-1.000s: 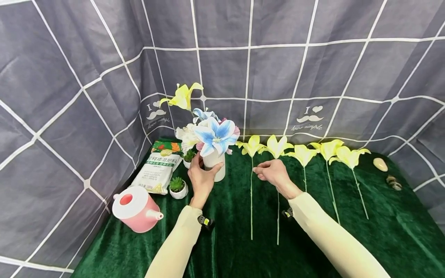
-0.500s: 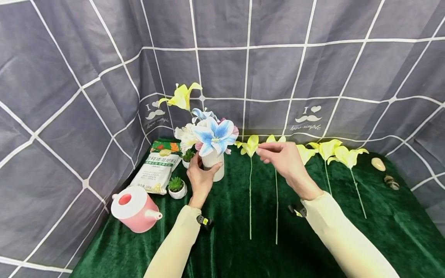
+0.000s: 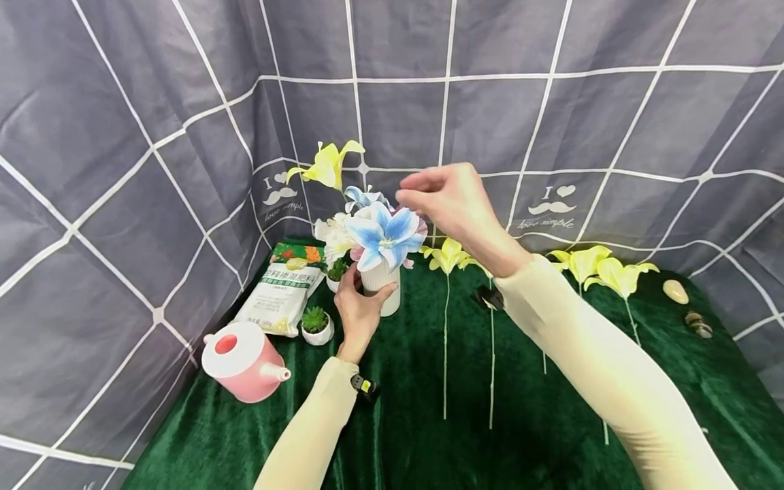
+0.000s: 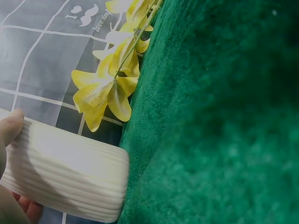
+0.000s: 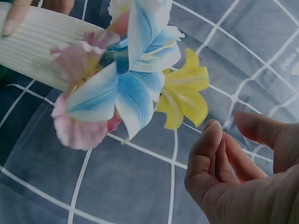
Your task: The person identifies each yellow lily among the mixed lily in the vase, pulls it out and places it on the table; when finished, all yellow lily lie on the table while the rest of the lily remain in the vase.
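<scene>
My left hand (image 3: pixel 357 312) grips a white ribbed vase (image 3: pixel 392 305) around its side, thumb toward the right. The vase stands upright with a blue-and-white lily (image 3: pixel 386 235), white and pink blooms, and a tall yellow lily (image 3: pixel 327 167) leaning left. My right hand (image 3: pixel 454 199) is raised just right of the blooms, fingers loosely bent. In the right wrist view, the thumb and fingers of that hand (image 5: pixel 233 163) stand apart with nothing between them. Several yellow lilies (image 3: pixel 448 256) with long stems lie in a row to the right, some partly hidden by my right arm.
Left of the vase are a fertilizer bag (image 3: pixel 282 292), a small potted succulent (image 3: pixel 316 325) and another behind it. A pink watering can (image 3: pixel 248 364) stands at front left. Stones (image 3: pixel 676 291) lie at far right. A grey checked curtain (image 3: pixel 502 122) rises behind the green cloth (image 3: pixel 416 435).
My right hand has risen from beside the lily stems and moved up and left to the blooms in the vase. The left hand keeps its grip on the vase.
</scene>
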Tool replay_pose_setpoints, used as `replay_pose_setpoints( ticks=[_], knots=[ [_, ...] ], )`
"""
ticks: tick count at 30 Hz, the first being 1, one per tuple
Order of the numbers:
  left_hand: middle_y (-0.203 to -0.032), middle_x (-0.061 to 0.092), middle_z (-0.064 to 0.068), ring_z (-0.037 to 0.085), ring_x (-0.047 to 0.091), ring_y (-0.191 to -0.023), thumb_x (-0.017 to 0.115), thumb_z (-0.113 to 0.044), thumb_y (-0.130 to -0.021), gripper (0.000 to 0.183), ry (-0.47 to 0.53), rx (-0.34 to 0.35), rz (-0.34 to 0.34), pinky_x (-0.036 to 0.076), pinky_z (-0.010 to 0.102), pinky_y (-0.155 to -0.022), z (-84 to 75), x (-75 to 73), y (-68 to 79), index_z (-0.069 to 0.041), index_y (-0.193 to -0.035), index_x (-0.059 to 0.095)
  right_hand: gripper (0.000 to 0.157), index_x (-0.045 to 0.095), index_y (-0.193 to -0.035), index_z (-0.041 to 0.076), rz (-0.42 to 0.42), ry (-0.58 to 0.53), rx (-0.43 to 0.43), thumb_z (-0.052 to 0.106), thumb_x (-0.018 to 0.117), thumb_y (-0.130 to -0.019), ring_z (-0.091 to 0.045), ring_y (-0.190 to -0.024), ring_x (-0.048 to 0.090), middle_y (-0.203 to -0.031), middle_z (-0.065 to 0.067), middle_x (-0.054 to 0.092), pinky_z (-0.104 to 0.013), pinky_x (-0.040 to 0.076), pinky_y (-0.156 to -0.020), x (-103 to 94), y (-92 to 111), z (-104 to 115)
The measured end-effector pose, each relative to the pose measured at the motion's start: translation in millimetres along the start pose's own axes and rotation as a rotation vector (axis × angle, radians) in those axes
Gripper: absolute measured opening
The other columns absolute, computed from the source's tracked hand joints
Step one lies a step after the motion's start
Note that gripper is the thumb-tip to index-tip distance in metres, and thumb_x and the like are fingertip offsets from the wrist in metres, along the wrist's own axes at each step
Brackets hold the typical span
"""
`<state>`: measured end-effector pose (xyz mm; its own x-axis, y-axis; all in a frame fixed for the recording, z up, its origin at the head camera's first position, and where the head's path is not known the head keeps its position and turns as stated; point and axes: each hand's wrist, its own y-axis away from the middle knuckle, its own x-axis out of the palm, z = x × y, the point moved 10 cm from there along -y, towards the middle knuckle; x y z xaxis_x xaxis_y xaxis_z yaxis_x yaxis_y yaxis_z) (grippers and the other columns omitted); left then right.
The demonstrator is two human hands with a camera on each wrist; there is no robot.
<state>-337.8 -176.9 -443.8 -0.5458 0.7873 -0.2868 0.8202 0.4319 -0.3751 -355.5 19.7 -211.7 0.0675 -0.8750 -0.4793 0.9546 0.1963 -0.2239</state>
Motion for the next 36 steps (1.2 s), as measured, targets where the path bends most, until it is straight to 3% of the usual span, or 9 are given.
replay_pose_setpoints(
  ticks=[8,14,25,31,36],
  knots=[
    [-0.125,0.066,0.011,0.03,0.067,-0.112,0.093,-0.037,-0.069,0.082,-0.009,0.004,-0.006,0.057,0.048,-0.096,-0.5,1.7,-0.7,-0.013,-0.139,0.057,0.018,0.081,-0.102,0.02,0.079,0.203,-0.033,0.03,0.078,-0.088,-0.012,-0.092,0.07,-0.106,0.003,0.079,-0.026,0.057,-0.074,46.9,-55,25],
    [-0.126,0.066,0.011,0.029,0.067,-0.114,0.093,-0.039,-0.07,0.082,0.004,0.014,0.027,0.056,0.045,-0.097,-3.9,11.1,0.1,-0.013,-0.139,0.057,0.011,0.083,-0.095,0.016,0.156,0.324,-0.037,0.022,0.078,-0.087,-0.014,-0.105,0.066,-0.112,0.001,0.077,-0.03,0.056,-0.087,70.2,-82,21],
    [-0.127,0.066,0.011,0.029,0.066,-0.114,0.092,-0.038,-0.071,0.079,0.02,0.045,0.016,0.056,0.046,-0.098,-6.3,8.3,0.0,-0.012,-0.137,0.058,0.01,0.083,-0.09,0.013,0.31,0.393,-0.1,0.019,0.083,-0.082,-0.02,-0.103,0.066,-0.105,-0.003,0.079,-0.034,0.057,-0.087,106.0,-99,15],
    [-0.127,0.065,0.011,0.029,0.066,-0.114,0.092,-0.039,-0.072,0.079,0.004,0.038,0.015,0.056,0.046,-0.098,-3.3,4.5,-1.0,-0.012,-0.138,0.057,0.01,0.083,-0.092,0.012,0.293,0.351,-0.103,0.017,0.08,-0.084,-0.018,-0.1,0.066,-0.105,-0.002,0.079,-0.03,0.056,-0.084,108.4,-100,17],
    [-0.128,0.065,0.011,0.028,0.066,-0.115,0.092,-0.038,-0.071,0.08,0.002,0.038,0.005,0.056,0.046,-0.099,-0.2,-1.1,-3.5,-0.012,-0.138,0.057,0.011,0.084,-0.091,0.014,0.231,0.297,-0.111,0.022,0.077,-0.087,-0.016,-0.088,0.061,-0.095,-0.002,0.079,-0.025,0.051,-0.07,99.9,-100,25]
  ],
)
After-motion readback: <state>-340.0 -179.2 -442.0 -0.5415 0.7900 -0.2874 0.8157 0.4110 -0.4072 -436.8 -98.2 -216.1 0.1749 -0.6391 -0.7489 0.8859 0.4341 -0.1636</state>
